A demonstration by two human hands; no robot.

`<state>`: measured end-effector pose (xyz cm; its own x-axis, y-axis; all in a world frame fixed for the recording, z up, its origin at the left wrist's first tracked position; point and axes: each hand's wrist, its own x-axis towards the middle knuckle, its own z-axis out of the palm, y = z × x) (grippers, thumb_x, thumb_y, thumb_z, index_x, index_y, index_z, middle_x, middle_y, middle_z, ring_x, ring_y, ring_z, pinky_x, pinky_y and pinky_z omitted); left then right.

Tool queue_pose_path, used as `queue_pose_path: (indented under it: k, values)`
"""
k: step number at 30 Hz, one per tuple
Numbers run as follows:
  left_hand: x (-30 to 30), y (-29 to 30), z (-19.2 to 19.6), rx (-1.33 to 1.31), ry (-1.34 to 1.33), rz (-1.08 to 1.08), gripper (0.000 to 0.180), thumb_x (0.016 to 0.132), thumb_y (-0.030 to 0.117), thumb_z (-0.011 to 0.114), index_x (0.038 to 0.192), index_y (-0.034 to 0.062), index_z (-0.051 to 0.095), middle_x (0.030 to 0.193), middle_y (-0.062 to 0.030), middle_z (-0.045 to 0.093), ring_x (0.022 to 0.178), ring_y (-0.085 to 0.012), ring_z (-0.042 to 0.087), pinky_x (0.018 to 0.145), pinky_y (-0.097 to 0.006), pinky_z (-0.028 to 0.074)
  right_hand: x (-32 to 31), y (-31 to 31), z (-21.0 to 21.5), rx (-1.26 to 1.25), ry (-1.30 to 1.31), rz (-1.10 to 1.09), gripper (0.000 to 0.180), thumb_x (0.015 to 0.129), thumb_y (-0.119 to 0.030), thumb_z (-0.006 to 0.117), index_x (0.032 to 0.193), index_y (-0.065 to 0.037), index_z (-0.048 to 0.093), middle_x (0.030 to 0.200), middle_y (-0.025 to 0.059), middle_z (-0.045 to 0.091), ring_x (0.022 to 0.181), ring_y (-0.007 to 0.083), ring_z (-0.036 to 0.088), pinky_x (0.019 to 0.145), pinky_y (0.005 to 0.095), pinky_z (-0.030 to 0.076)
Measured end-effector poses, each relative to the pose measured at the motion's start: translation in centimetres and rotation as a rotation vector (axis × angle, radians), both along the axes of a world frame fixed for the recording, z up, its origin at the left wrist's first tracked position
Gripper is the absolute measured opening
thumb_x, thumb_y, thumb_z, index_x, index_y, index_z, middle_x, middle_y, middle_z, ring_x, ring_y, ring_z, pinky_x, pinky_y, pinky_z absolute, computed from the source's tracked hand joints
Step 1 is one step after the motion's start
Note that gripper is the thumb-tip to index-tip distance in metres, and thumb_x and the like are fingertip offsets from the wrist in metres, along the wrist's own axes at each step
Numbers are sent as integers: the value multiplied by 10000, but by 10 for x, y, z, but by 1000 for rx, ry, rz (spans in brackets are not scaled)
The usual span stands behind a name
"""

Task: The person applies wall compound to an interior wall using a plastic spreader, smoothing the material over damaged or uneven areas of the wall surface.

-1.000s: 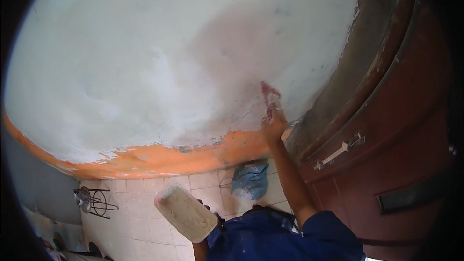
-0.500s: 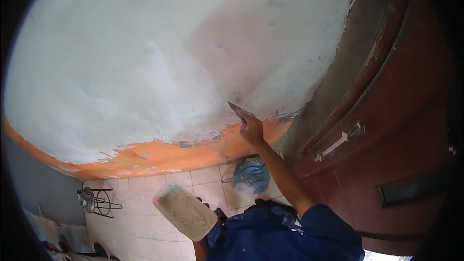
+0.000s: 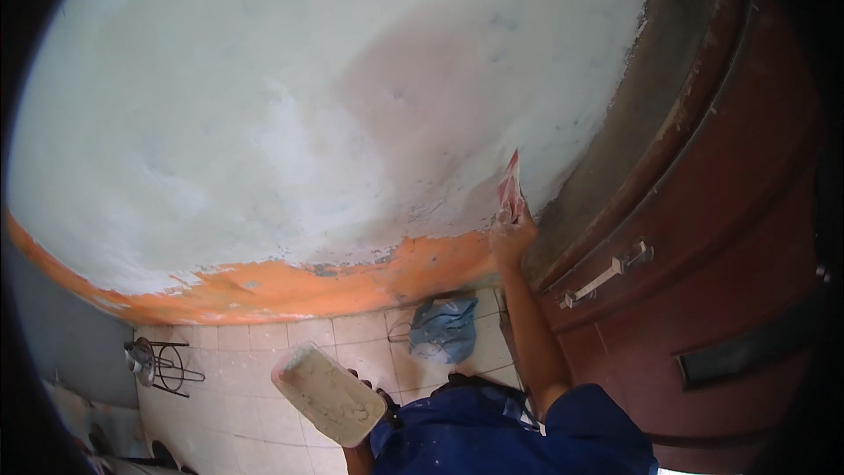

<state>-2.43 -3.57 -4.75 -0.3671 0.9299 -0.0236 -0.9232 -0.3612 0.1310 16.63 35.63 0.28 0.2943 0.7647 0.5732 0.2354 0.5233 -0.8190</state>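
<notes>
- We find the wall (image 3: pixel 220 88) matt, smooth above, rough toward its lower edge.
- We note the orange paint band (image 3: pixel 281 292) flaking, ragged-edged.
- Right: door (image 3: pixel 730 286) smooth, low-sheen; its handle (image 3: pixel 604 280) metallic-looking.
- Near: tray (image 3: pixel 283 371) plastic-looking, coated with dull paste (image 3: pixel 338 396).

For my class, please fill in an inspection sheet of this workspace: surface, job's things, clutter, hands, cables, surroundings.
Surface: pale wall, patchy, with a ragged-edged orange band along its foot.
Job's things: red tool, smeared whitish; oblong tray with beige material inside.
Clutter: crumpled blue bag-like bundle and dark-framed stool on the tiled floor.
Hands: right hand grips the red tool near the pale wall, contact unclear; left hand holds the tray.
Cables: nothing seen.
Surroundings: red-brown door with a pale handle at right; grey wall at left.
</notes>
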Motion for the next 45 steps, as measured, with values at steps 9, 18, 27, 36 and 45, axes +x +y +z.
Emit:
queue_pose_path:
  k: [9, 18, 27, 36, 45]
  values:
    - [13, 12, -33, -15, -62, 27, 579, 844, 495, 468, 1285, 126, 399, 1245, -100, 447, 1181, -266, 406, 936, -603, 218, -96, 50, -16, 378, -400, -125, 644, 631, 15, 550, 1272, -24, 491, 1316, 201, 468, 1212, 381, 451, 922, 406, 470]
    - [15, 25, -17, -55, -154, -26, 646, 833, 528, 477, 1292, 86, 374, 1257, -94, 466, 1167, -248, 416, 966, -612, 186, -102, -3, -86, 306, -461, 223, 553, 671, 2, 558, 1222, -38, 543, 1175, 212, 571, 1071, 338, 571, 802, 366, 528]
    - [5, 17, -29, -120, -85, -72, 554, 831, 546, 471, 1278, 220, 443, 1265, -62, 418, 1174, -262, 393, 940, -625, 210, 1, -50, -25, -538, 777, 588, 282, 733, 114, 482, 977, 25, 592, 774, 53, 588, 597, 111, 511, 503, 266, 405]
    - [23, 34, -12, -23, -146, -95, 529, 829, 518, 473, 1239, 184, 455, 1210, -43, 450, 1130, -230, 414, 925, -587, 222, -4, 15, -33, -5, -237, -285, 476, 736, 26, 512, 1209, 62, 478, 992, 187, 591, 791, 291, 610, 669, 365, 501]
    - [17, 23, -28, -57, -142, -1, 574, 832, 521, 429, 1263, 143, 410, 1212, -58, 462, 1123, -221, 428, 895, -582, 222, -103, 41, 9, -240, -308, -178, 615, 705, -43, 565, 1270, 88, 361, 1134, 295, 509, 956, 386, 581, 741, 416, 508]
